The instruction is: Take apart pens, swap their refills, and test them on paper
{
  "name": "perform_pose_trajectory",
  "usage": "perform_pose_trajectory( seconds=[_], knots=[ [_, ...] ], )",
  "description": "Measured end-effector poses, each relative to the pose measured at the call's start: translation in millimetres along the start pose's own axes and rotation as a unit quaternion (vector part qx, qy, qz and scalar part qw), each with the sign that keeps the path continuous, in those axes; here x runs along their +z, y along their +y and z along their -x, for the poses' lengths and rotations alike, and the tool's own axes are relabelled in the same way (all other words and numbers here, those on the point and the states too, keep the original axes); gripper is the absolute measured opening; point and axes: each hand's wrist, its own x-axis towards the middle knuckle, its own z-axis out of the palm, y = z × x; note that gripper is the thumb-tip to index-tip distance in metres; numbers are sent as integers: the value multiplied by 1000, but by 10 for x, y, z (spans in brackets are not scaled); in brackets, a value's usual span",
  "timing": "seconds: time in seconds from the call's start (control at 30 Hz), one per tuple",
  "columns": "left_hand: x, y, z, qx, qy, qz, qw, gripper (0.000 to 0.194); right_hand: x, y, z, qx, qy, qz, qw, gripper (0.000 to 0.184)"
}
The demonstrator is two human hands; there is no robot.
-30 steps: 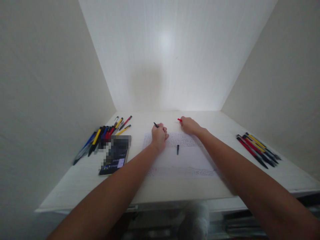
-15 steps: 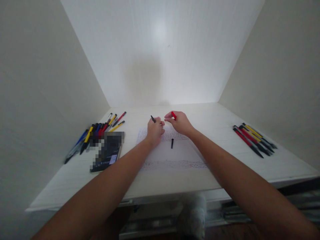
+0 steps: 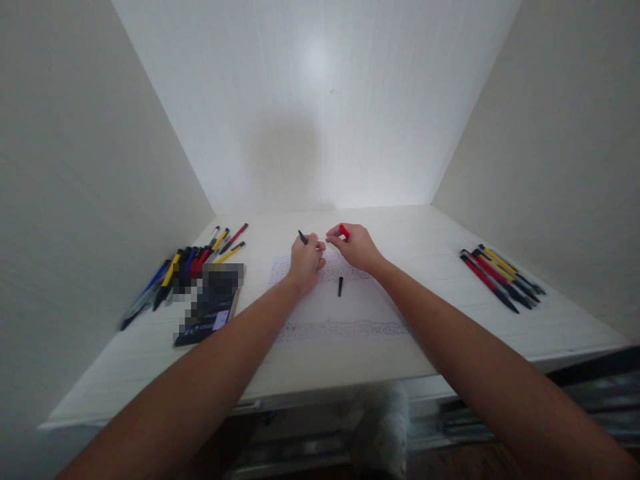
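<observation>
My left hand (image 3: pixel 306 261) is closed around a black tapered pen part (image 3: pixel 303 237), whose narrow end sticks up past the knuckles. Across a small gap, my right hand (image 3: pixel 356 245) has its fingers curled round a red pen barrel (image 3: pixel 344 231). Its thumb and forefinger meet in a pinch toward the left hand; something thin and pale may lie between the fingertips, too small to make out. Below both hands is a sheet of handwritten paper (image 3: pixel 325 307). A short black pen piece (image 3: pixel 341 287) lies on it, touched by neither hand.
To the left lies a pile of pens (image 3: pixel 200 257) in several colours, beside a dark, partly pixelated box or book (image 3: pixel 215 310). Red, yellow and black pens (image 3: pixel 495 277) lie in a group at the right. White panels (image 3: pixel 320 153) enclose the desk's back and sides.
The whole view has shifted slightly, so everything sits a little further left. Both hands keep nearly the same pose and grip; the black piece on the paper stays put.
</observation>
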Motion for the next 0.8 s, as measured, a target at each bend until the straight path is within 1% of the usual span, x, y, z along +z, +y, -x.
perform_pose_trajectory(
  seconds=[0.27, 0.5, 0.7, 0.8],
  knots=[
    [14, 7, 1, 7, 9, -20, 1000, 12, -5, -35, 16, 1, -5, 2, 1000, 13],
    [-5, -22, -19, 17, -11, -37, 999, 14, -7, -58, 44, -15, -17, 4, 1000, 17],
    [-18, -69, -53, 29, -23, -49, 998, 9, -31, -80, 54, -35, -34, 53, 997, 20],
    [-18, -73, -49, 27, -32, -54, 998, 12, -42, -106, 58, -43, -34, 79, 995, 23]
  ],
)
